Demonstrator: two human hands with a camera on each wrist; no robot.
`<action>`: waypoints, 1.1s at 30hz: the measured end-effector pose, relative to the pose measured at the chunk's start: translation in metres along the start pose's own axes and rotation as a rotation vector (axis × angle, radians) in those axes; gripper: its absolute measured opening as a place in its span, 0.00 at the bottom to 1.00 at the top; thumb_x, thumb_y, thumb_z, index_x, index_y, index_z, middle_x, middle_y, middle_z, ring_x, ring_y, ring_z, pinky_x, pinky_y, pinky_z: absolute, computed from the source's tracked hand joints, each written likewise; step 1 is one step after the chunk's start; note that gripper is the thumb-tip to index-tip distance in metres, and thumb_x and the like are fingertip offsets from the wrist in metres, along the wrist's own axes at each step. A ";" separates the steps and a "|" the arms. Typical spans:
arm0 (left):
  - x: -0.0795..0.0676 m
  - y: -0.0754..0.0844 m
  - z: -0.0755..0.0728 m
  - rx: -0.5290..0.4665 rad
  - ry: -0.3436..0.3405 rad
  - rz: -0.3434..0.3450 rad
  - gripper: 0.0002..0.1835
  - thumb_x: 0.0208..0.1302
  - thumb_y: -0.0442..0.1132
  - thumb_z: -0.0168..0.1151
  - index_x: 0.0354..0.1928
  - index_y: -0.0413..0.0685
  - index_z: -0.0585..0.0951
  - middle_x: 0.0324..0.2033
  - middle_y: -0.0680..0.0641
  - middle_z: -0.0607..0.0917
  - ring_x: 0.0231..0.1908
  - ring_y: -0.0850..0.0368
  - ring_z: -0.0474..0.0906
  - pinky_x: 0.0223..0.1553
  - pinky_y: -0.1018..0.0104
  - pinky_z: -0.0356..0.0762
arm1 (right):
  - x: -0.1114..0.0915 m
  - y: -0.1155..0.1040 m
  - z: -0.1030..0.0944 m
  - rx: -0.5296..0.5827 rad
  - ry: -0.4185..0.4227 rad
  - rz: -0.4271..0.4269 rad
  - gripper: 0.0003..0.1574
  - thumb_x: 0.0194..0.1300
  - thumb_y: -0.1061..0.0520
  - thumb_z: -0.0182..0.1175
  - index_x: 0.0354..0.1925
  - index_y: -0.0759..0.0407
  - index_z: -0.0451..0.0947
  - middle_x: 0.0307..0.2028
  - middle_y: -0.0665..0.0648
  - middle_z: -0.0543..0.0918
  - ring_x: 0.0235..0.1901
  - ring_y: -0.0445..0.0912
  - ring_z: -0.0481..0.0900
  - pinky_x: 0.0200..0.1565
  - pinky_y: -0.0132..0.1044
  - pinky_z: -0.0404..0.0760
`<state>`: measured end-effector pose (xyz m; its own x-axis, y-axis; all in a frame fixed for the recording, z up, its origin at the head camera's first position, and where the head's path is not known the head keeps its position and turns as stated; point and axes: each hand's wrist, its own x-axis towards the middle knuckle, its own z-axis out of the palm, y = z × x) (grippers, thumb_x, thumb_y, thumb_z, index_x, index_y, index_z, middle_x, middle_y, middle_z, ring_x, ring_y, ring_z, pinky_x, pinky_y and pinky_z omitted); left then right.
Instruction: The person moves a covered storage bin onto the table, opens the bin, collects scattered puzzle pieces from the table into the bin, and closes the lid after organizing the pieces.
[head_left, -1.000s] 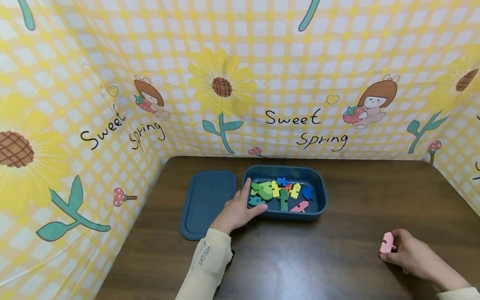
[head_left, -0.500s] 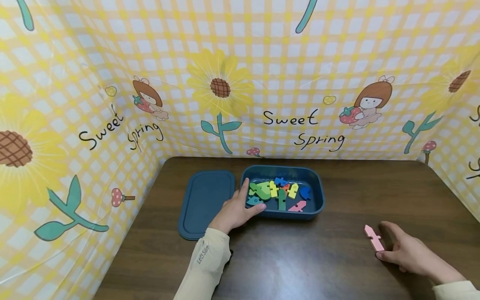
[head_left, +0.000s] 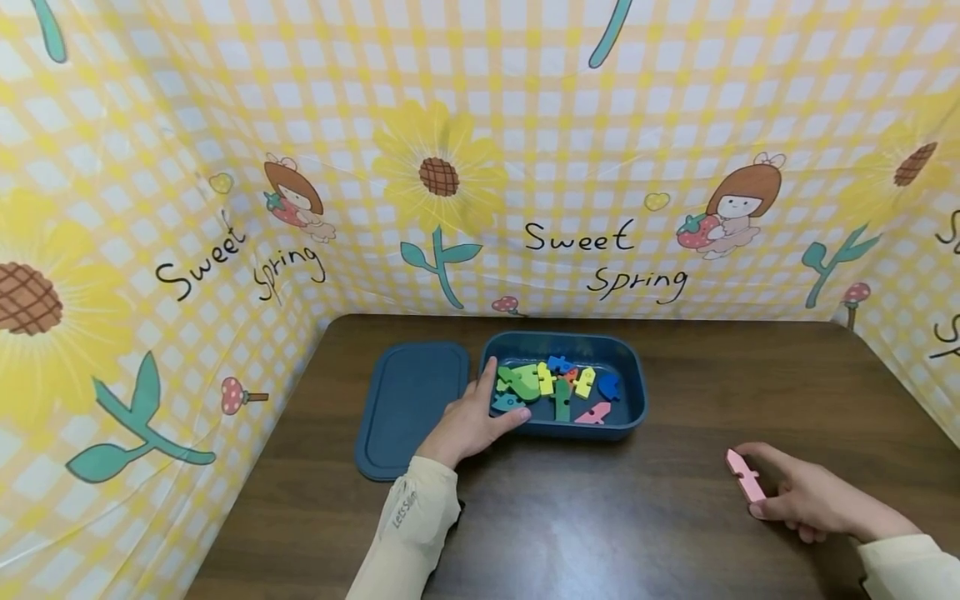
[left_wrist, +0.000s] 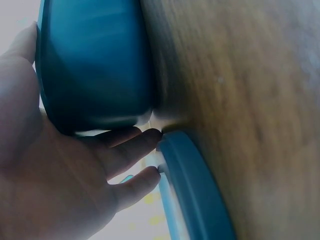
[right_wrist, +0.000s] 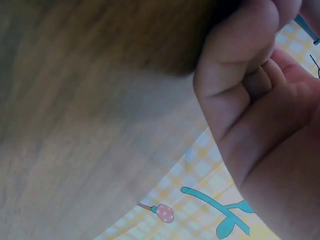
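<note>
My left hand (head_left: pixel 468 425) rests at the near left corner of a dark blue plastic box (head_left: pixel 570 431). Its thumb lies along the front rim and its index finger along the left side. In the left wrist view the other fingers (left_wrist: pixel 132 152) extend past the box's outer wall to the lid's edge. Several coloured interlocking pieces lie in the box, among them a green one (head_left: pixel 562 402) and a pink one (head_left: pixel 595 413). Over at the right, my right hand (head_left: pixel 810 496) pinches a pink notched, pointed piece (head_left: pixel 745 477) between thumb and index finger. The right wrist view hides that piece.
A dark blue lid (head_left: pixel 412 408) lies flat to the left of the box. The brown wooden table (head_left: pixel 585 525) ends at a yellow checked cloth (head_left: pixel 480 275) hanging behind and at the sides.
My right hand has moved left, and the pink piece has turned to lie slanted between thumb and index finger. The index finger lifted off it, then returned to its far end. The left hand stays put.
</note>
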<state>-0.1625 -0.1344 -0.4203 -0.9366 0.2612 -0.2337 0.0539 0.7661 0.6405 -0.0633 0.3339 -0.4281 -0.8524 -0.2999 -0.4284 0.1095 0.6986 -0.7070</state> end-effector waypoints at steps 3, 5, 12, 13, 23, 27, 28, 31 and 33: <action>0.000 0.000 0.000 0.002 0.002 0.003 0.57 0.62 0.74 0.58 0.82 0.65 0.39 0.77 0.37 0.52 0.71 0.26 0.53 0.64 0.30 0.57 | 0.000 0.001 0.001 -0.013 0.006 -0.008 0.49 0.64 0.52 0.71 0.74 0.53 0.56 0.15 0.55 0.73 0.11 0.44 0.70 0.14 0.34 0.71; 0.000 0.000 0.000 0.003 0.001 0.004 0.57 0.62 0.74 0.58 0.82 0.65 0.39 0.77 0.37 0.52 0.71 0.26 0.53 0.64 0.31 0.58 | 0.000 0.001 0.000 -0.009 -0.008 -0.016 0.51 0.65 0.53 0.70 0.76 0.53 0.53 0.16 0.55 0.73 0.11 0.44 0.70 0.14 0.35 0.71; 0.000 -0.002 0.001 0.002 0.006 -0.001 0.57 0.61 0.74 0.58 0.82 0.66 0.39 0.78 0.37 0.52 0.71 0.25 0.53 0.64 0.30 0.57 | 0.003 0.001 -0.001 0.008 -0.045 -0.032 0.55 0.66 0.53 0.70 0.79 0.54 0.49 0.17 0.55 0.73 0.13 0.43 0.72 0.14 0.35 0.73; 0.000 -0.002 0.001 0.003 0.006 0.000 0.57 0.61 0.74 0.58 0.82 0.66 0.39 0.78 0.37 0.52 0.71 0.25 0.53 0.64 0.30 0.57 | 0.004 0.000 -0.001 0.005 -0.042 -0.031 0.54 0.65 0.53 0.70 0.78 0.55 0.50 0.17 0.55 0.73 0.13 0.44 0.72 0.14 0.35 0.73; 0.000 -0.001 0.000 -0.003 0.009 0.002 0.57 0.61 0.75 0.58 0.82 0.68 0.39 0.78 0.38 0.52 0.71 0.26 0.52 0.64 0.30 0.57 | 0.002 -0.004 0.000 0.034 -0.008 -0.094 0.47 0.62 0.57 0.71 0.68 0.68 0.55 0.23 0.56 0.76 0.13 0.43 0.72 0.14 0.34 0.72; -0.001 -0.002 0.001 -0.012 0.008 0.002 0.57 0.61 0.75 0.58 0.82 0.69 0.39 0.78 0.38 0.52 0.72 0.27 0.52 0.65 0.30 0.56 | 0.002 -0.013 -0.003 -0.019 0.038 -0.140 0.47 0.60 0.59 0.72 0.65 0.73 0.56 0.28 0.56 0.79 0.21 0.43 0.77 0.21 0.36 0.75; -0.001 -0.002 0.001 -0.013 0.008 0.003 0.57 0.61 0.75 0.58 0.82 0.69 0.39 0.78 0.38 0.52 0.72 0.27 0.52 0.65 0.30 0.56 | 0.003 -0.016 -0.003 -0.053 0.066 -0.153 0.47 0.59 0.58 0.73 0.65 0.73 0.57 0.30 0.56 0.79 0.24 0.43 0.78 0.24 0.35 0.76; 0.000 -0.003 0.002 -0.015 0.008 0.005 0.57 0.60 0.75 0.58 0.82 0.69 0.39 0.78 0.38 0.52 0.72 0.27 0.53 0.64 0.30 0.57 | 0.006 -0.025 -0.003 -0.139 0.149 -0.217 0.47 0.57 0.59 0.75 0.64 0.74 0.61 0.35 0.55 0.80 0.31 0.38 0.78 0.31 0.34 0.77; 0.000 -0.003 0.001 -0.015 0.008 0.009 0.57 0.60 0.75 0.57 0.82 0.68 0.39 0.78 0.38 0.52 0.71 0.26 0.53 0.64 0.30 0.57 | 0.008 -0.033 -0.001 -0.169 0.197 -0.249 0.46 0.56 0.58 0.75 0.64 0.73 0.63 0.38 0.54 0.79 0.34 0.36 0.77 0.33 0.33 0.77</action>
<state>-0.1620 -0.1360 -0.4234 -0.9387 0.2637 -0.2221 0.0574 0.7548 0.6534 -0.0741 0.3094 -0.4074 -0.9263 -0.3550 -0.1263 -0.1860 0.7221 -0.6663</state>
